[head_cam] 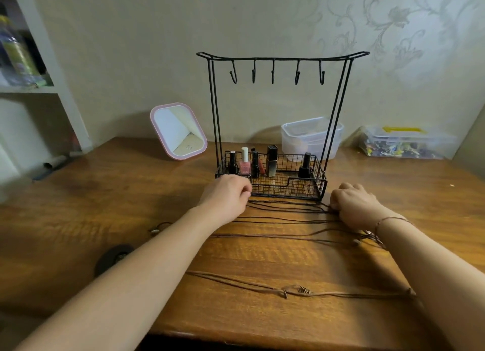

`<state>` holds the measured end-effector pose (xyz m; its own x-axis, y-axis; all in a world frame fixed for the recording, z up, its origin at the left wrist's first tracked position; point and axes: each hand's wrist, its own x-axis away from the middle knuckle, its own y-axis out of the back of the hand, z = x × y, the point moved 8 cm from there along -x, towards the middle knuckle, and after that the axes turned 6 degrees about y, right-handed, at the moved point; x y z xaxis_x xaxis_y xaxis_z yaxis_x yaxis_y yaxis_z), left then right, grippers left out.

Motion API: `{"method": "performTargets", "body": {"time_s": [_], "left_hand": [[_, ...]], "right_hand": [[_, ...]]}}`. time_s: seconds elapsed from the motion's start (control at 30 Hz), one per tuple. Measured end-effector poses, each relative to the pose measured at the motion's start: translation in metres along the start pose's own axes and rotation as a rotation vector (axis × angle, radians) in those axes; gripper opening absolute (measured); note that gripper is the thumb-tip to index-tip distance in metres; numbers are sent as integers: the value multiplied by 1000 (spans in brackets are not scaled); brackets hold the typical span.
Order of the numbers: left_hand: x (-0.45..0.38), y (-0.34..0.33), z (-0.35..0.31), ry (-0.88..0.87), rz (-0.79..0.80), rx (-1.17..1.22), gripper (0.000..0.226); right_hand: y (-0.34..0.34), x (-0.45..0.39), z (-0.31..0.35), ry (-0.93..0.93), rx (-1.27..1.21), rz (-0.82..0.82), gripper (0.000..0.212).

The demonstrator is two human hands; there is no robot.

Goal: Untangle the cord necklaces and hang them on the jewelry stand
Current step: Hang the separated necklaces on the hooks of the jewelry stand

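A black wire jewelry stand [282, 59] with several bare hooks rises from a mesh basket at the middle of the wooden table. Dark cord necklaces [286, 210] lie stretched sideways in front of the basket. My left hand [227, 193] pinches their left ends and my right hand [354, 205] grips their right ends. More brown cords [283, 236] run below them. A separate brown necklace with a coiled metal pendant [301, 290] lies near the table's front edge.
Nail polish bottles [245, 164] and lipsticks stand in the stand's basket. A pink mirror [178, 131] leans at the back left. Clear plastic boxes [312, 135] sit against the wall at right. A black round object [112, 257] rests left of my forearm.
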<state>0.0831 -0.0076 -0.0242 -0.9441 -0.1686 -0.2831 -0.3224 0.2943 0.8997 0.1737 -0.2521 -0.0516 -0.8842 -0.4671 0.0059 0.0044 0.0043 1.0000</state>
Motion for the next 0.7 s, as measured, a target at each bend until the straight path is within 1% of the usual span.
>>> {"method": "performTargets", "body": {"time_s": [0.07, 0.1, 0.17, 0.23, 0.3, 0.37, 0.43, 0.5, 0.57, 0.63, 0.7], "left_hand": [[0, -11, -30, -111, 96, 74, 25], [0, -17, -45, -146, 149, 102, 32], [0, -29, -73, -180, 233, 163, 46], [-4, -36, -98, -178, 256, 304, 49], [-8, -33, -116, -158, 223, 524, 41], [-11, -24, -120, -123, 172, 744, 26], [-12, -19, -113, -62, 210, 937, 15], [-8, -15, -104, -31, 312, 994, 11], [-7, -10, -88, 15, 369, 934, 11], [-11, 3, -62, 113, 308, 857, 14], [-17, 27, -31, 186, 174, 737, 17]], "right_hand": [[4, 2, 2, -15, -75, -23, 19], [10, 3, 2, -14, -179, -67, 22], [23, 6, 5, 10, -437, -183, 22], [42, 12, 13, 77, -597, -306, 22], [59, 17, 23, 156, -731, -367, 20], [71, 22, 30, 234, -938, -377, 14], [81, 28, 30, 280, -1100, -375, 12], [88, 33, 30, 303, -1124, -368, 11], [97, 35, 29, 308, -996, -397, 8], [108, 38, 30, 309, -838, -451, 5], [118, 42, 32, 311, -738, -498, 5]]}}
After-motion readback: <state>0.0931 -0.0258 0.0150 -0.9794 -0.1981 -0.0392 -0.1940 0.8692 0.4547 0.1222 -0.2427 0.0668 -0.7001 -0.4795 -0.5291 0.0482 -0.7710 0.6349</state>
